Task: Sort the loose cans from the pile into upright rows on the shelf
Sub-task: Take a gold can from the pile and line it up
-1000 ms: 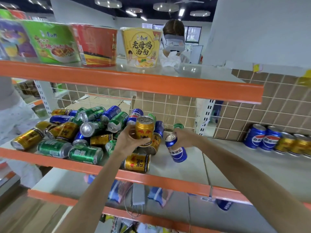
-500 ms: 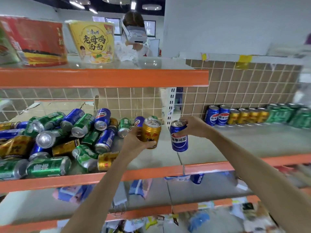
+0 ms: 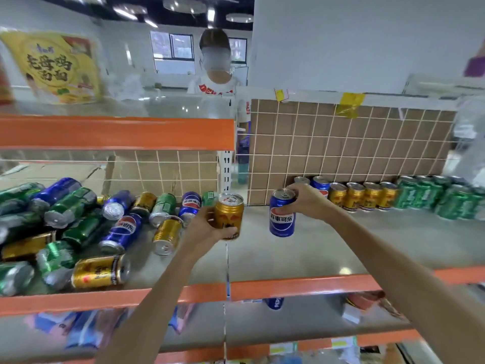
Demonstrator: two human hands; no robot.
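My left hand grips a gold can upright above the middle of the shelf. My right hand holds a blue Pepsi can by its top, upright and just off the shelf surface. To the left lies the pile of loose cans, green, blue and gold, on their sides. Along the tiled back wall on the right stands an upright row: blue cans, then gold ones, then green ones. The blue can in my hand hangs in front of the row's left end.
An orange upper shelf with a yellow noodle bowl overhangs the pile on the left. A white upright post divides the two bays. Behind the shelving stands a person. Lower shelves hold blurred packets.
Both hands have carried their cans rightward away from the pile, toward the upright row. The view has swung right, showing more of the row of green cans.
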